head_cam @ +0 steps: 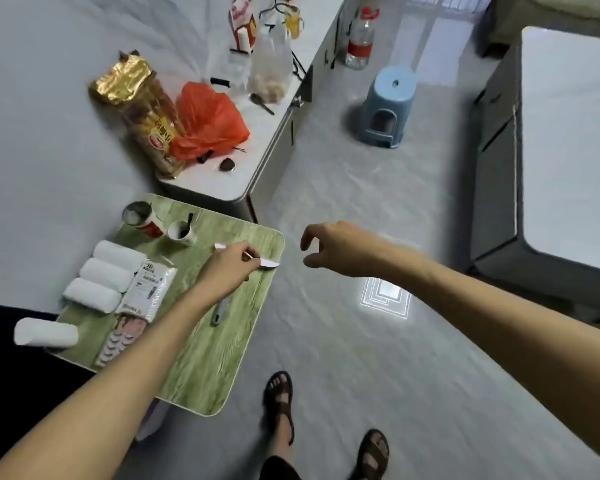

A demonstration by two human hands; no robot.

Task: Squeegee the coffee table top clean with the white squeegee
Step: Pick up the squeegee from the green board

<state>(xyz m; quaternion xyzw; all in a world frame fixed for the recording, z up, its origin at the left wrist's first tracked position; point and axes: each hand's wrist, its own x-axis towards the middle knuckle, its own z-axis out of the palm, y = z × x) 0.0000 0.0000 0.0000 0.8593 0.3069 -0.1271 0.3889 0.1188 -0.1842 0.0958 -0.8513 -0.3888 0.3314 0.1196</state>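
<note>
The small coffee table [208, 358] has a green wood-grain top and stands at the lower left. My left hand [227, 268] grips the white squeegee [269, 262], whose blade lies across the table's far right part, one end poking out past my fingers near the right edge. Its grey handle [220, 310] runs back toward me under my wrist. My right hand [336, 249] hovers in the air just right of the table edge, fingers curled apart and holding nothing.
On the table's left side lie several white rolls [106, 275], a white packet [146, 292], a lash tray [118, 341], a red can [142, 220] and a white cup [181, 232]. Beyond stands a grey cabinet [222, 181] with snack bags. A blue stool [387, 105] is on the floor.
</note>
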